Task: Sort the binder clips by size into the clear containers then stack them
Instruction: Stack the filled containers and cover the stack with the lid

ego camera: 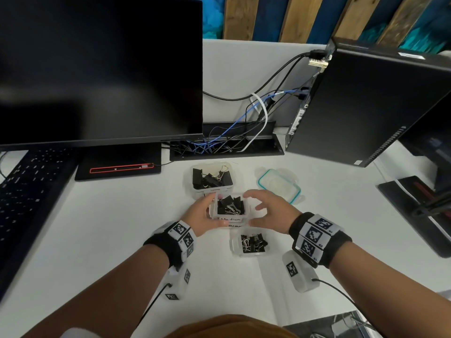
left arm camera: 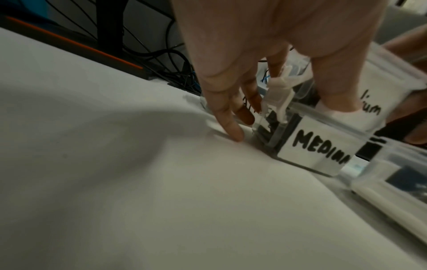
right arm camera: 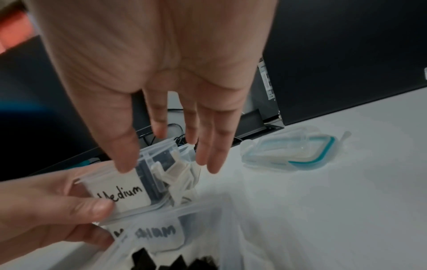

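Note:
Three clear containers of black binder clips stand in a line on the white desk. The far one [ego camera: 211, 165] holds large clips and the near one [ego camera: 234, 243] holds small clips. Between them is the one labelled "Medium" [ego camera: 230, 219] [right arm camera: 122, 193], which sits over a second clear piece also marked "MEDIUM" [left arm camera: 323, 146] [right arm camera: 157, 233]. My left hand [ego camera: 202, 215] [left arm camera: 265, 54] grips the upper medium container, thumb pressed on its label and fingers down its far left side. My right hand [ego camera: 268, 208] [right arm camera: 203, 131] arches over its right side with straight, spread fingers and holds nothing.
A clear lid with a teal seal [ego camera: 279, 185] [right arm camera: 289, 151] lies to the right of the containers. Behind them is a cable tray [ego camera: 227, 145]. A dark monitor [ego camera: 97, 69] and keyboard [ego camera: 29, 181] are on the left, and a black computer tower [ego camera: 361, 103] is on the right.

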